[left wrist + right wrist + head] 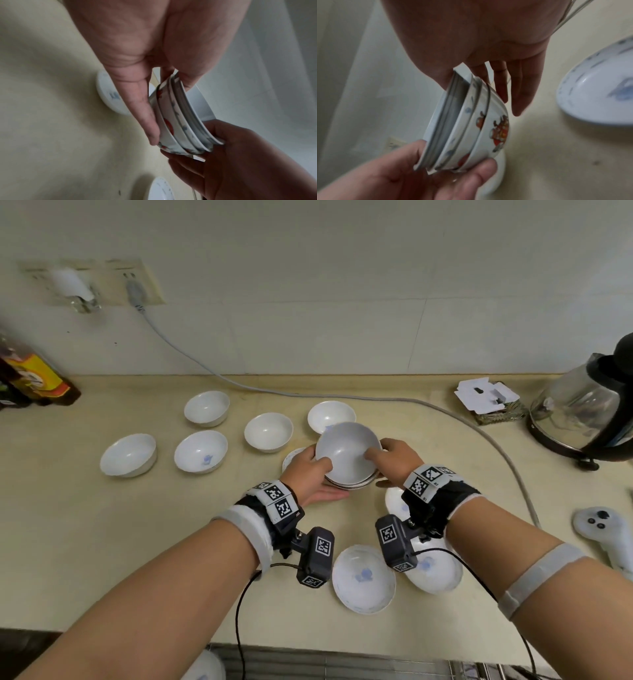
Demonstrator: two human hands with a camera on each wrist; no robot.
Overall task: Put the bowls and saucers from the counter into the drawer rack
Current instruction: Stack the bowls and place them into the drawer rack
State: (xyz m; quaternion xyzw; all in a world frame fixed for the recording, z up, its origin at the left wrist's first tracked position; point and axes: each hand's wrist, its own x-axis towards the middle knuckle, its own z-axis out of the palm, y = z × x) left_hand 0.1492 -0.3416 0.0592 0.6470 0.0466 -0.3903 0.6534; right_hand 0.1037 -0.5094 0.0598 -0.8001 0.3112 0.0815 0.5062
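Both hands clasp a stack of bowls above the table: my left hand and right hand curl around opposite rims. White outsides carry red and blue figures; mouths face up. Beige table meets a pale wall. Loose bowls sit left of the stack, saucers nearer me, a kettle far right.

Free room and obstacles around the held stack. Five bowls are spread over the counter from 9 to 12 o'clock, with narrow gaps between them. Saucers lie at 6 o'clock, one just beside the stack at 9. A cable crosses from 11 to 4 o'clock; a kettle stands at 2. Bare counter is seen at 7 to 8 o'clock.
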